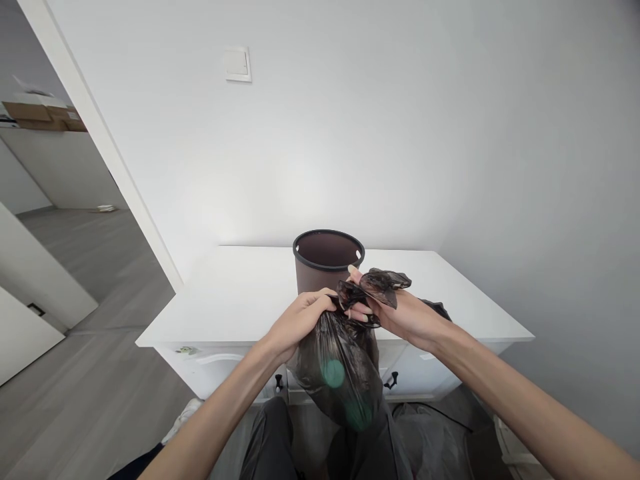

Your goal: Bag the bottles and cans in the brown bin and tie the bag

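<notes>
The neck of a black, translucent thin-plastic bag point(345, 353) is grasped by the grip of the left hand point(305, 320), with thumb and fingers closed on the gathered film. Crumpled film from the bag's top is looped over the fingers of the right hand point(383, 310); whether that grip is clenched or loose cannot be told. The bag is held in front of the counter's front edge, above a pair of knees in dark grey trousers point(270, 437). It is creased at the neck and bulged below, and green rounded shapes point(333, 373) are seen through it.

Just behind the hands, a brown round bin with a black rim point(310, 277) is stood upright on the white rectangular counter point(255, 287). The white top is extended to both sides of the bin, and its far edge is met by a pale wall point(320, 120). Two black metal handles point(393, 380) are fitted on the front. Near the left front corner a small greenish decal point(186, 350) is seen, too small to be made out.
</notes>
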Tool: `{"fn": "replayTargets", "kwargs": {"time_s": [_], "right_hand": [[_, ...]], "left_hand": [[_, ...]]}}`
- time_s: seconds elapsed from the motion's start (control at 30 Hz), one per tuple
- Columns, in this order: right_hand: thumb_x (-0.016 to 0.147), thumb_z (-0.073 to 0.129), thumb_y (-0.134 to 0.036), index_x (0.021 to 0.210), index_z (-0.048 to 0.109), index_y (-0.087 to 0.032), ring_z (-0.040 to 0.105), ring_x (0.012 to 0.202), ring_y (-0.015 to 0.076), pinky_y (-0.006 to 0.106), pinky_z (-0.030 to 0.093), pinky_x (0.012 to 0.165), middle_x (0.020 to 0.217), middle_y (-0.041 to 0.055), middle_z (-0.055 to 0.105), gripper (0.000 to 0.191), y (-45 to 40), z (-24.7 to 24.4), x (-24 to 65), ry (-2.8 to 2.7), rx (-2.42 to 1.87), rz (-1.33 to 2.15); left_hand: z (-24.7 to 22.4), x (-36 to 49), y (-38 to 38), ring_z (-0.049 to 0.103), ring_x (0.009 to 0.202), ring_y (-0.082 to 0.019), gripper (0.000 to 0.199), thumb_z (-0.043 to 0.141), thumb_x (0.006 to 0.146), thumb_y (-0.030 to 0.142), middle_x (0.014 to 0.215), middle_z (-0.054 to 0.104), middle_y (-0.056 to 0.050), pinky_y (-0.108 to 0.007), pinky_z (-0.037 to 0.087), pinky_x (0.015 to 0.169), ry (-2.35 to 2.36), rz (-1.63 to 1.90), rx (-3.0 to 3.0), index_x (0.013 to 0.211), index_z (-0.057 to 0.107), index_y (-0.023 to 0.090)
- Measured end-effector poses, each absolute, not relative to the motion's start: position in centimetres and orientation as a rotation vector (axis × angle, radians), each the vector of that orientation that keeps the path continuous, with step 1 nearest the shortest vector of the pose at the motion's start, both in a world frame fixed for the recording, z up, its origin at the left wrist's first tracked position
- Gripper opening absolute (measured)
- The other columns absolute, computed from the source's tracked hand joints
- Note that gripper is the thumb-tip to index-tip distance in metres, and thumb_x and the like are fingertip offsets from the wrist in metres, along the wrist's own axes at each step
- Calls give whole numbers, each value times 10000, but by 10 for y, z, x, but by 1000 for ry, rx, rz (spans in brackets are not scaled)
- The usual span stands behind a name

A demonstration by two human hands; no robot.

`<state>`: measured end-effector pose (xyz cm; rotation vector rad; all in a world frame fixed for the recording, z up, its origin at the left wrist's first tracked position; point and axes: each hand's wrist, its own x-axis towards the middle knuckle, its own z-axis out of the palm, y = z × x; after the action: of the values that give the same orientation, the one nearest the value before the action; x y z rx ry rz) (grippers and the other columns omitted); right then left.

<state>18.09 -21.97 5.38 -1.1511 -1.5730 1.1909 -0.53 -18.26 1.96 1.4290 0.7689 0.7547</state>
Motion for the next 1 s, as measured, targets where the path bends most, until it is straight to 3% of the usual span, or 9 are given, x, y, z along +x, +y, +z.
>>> {"fn": "replayTargets", "kwargs": {"time_s": [0.1,0.2,0.3,0.4,0.57,0.73,0.9,1.0], "right_hand": [[964,511,-663,718,638,-221,510,680,162,321,485,720,679,4,565,522,-223,68,186,-1738,-1085,1363],[988,526,-556,930,749,-218,601,781,184,326,499,785,785,32,659,409,-228,78,196,-1939,-1031,1292],[991,541,-423,1088,760,-242,671,869,206,325,512,817,892,44,734,300,-233,78,206,-2015,-1031,1171],[955,596,-343,1158,722,-258,696,837,204,315,518,783,896,27,766,254,-238,69,211,-1954,-1124,958],[864,583,-126,1040,690,-248,716,849,205,293,507,737,943,18,778,239,-240,44,210,-1856,-1252,500],[883,554,-79,992,673,-242,709,957,219,339,528,827,1042,51,758,229,-232,22,195,-1731,-1136,106],[926,572,-92,952,682,-256,697,990,222,363,538,823,1045,62,729,199,-229,18,179,-1555,-967,-93],[931,577,-87,944,711,-273,688,970,225,387,539,827,1028,54,711,229,-230,17,175,-1503,-957,-125]], "left_hand": [[21,-5,-182,589,781,-179,140,517,787,249,795,644,-18,-283,467,747,735,699,1315,703,606,181],[23,-4,-183,526,749,-160,130,499,756,238,773,582,-3,-263,441,694,758,735,1271,636,520,193],[27,-4,-186,493,761,-161,140,479,795,267,781,538,3,-270,449,725,770,761,1300,678,518,201],[35,-3,-189,469,728,-169,192,438,855,297,748,499,0,-282,438,692,815,788,1435,689,483,212],[47,5,-199,492,766,-179,267,355,913,256,773,503,-7,-299,401,708,958,953,1783,663,439,216],[38,17,-212,502,809,-185,199,393,878,171,832,504,-18,-323,392,768,943,1128,2014,687,423,221],[24,18,-221,497,812,-183,288,369,1007,287,847,501,-18,-328,408,771,919,1106,1990,732,418,222],[27,16,-219,556,892,-195,392,300,1066,383,890,591,-26,-330,452,843,882,1112,1757,793,528,218]]}}
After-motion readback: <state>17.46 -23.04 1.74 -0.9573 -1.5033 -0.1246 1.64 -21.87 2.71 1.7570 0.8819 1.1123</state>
